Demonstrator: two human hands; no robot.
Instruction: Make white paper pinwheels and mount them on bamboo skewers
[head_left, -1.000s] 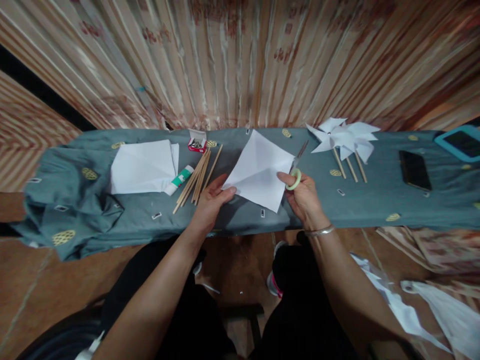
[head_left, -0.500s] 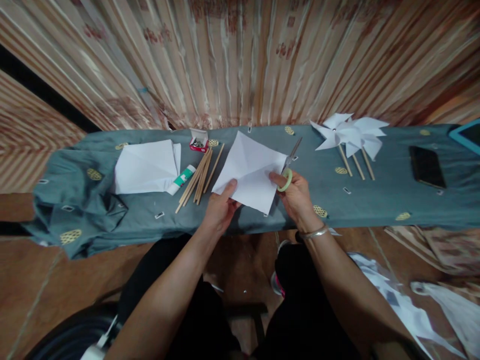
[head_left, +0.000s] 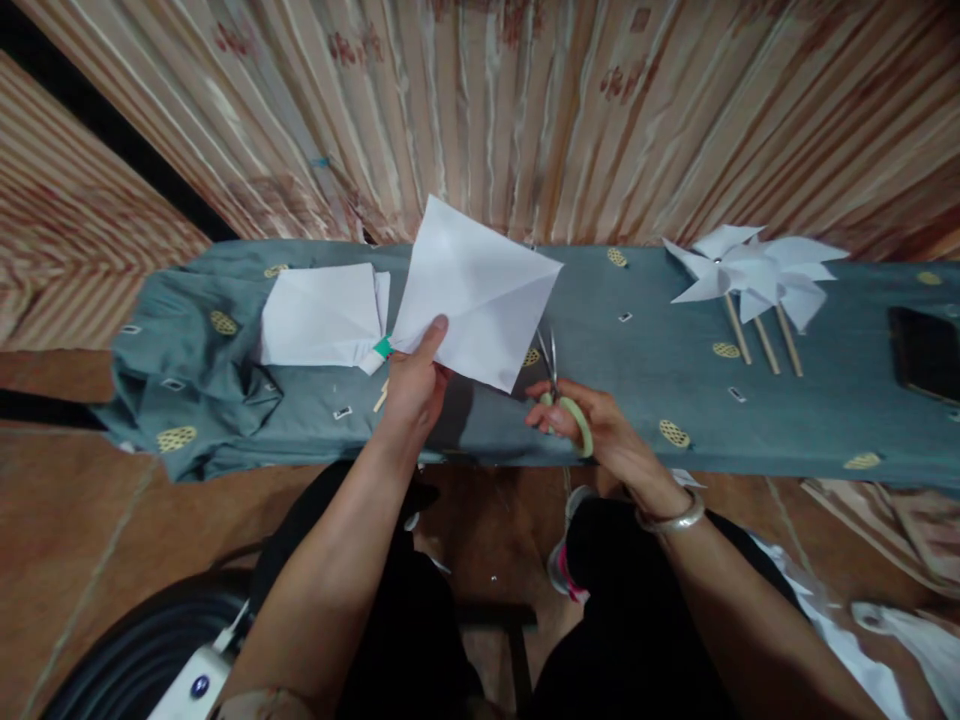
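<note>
1. Paper square (head_left: pixel 475 290) was the thing in hand, but the widest thing in view was a striped, pleated curtain (head_left: pixel 525 110) that filled the wall behind everything.
2. Below the curtain ran a long narrow table (head_left: pixel 615 450) under a grey-green cloth (head_left: pixel 637 350) with small gold ovals, rumpled into folds at its left end; brown floor showed in front of it.
3. That white paper square was raised off the cloth, left of the middle, creased along its diagonals. It stood on a corner like a diamond, one corner pointing up toward the curtain, another right, the lowest down toward the scissors.
4. Left hand (head_left: pixel 411 385) pinched the sheet's lower-left edge, thumb on the near face.
5. Stack of white sheets (head_left: pixel 322 315) lay flat just left of the held sheet, with a green-and-white glue tube (head_left: pixel 377 352) peeking out at its right edge.
6. Paper pinwheels (head_left: pixel 757 270) on wooden sticks lay well to the right, heads toward the curtain, sticks toward the person.
7. Dark phone (head_left: pixel 926 352) lay at the far right.
8. Right hand (head_left: pixel 589 425) gripped green-handled scissors (head_left: pixel 559 395), fingers through the loops, blades pointing away toward the sheet's lower corner, just beside it.
9. No open container showed in view.
</note>
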